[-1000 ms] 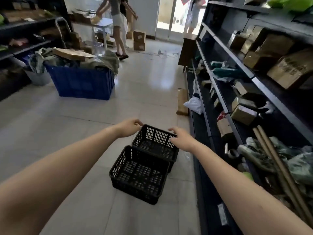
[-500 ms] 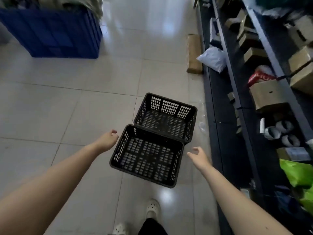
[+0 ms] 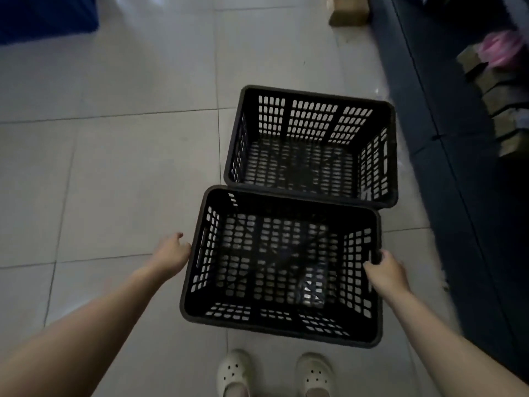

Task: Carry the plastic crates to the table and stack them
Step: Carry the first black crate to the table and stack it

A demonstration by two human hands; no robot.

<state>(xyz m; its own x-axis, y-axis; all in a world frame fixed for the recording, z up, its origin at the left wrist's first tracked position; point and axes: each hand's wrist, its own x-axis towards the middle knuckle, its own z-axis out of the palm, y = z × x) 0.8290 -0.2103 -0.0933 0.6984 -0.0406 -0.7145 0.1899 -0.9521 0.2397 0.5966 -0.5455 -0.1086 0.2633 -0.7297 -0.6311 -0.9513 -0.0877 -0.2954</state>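
Both hands had closed in on the near crate [image 3: 282, 265], having hung clear of it half a second before. Right hand [image 3: 386, 270] gripped its right rim, fingers [image 3: 372, 265] curled over. Left hand [image 3: 171, 253] touched the left wall; its grip could not be told. Both crates sat on the floor [image 3: 114, 167], far crate [image 3: 312, 144] touching behind. Lift judged imminent; no table in view.

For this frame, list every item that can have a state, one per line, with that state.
Near black perforated plastic crate: empty, upright on the tiled floor, its far rim against the other crate.
Far black perforated plastic crate: empty, upright on the floor.
Left hand: at the near crate's left wall, grip not visible.
Right hand: fingers curled over the near crate's right rim.
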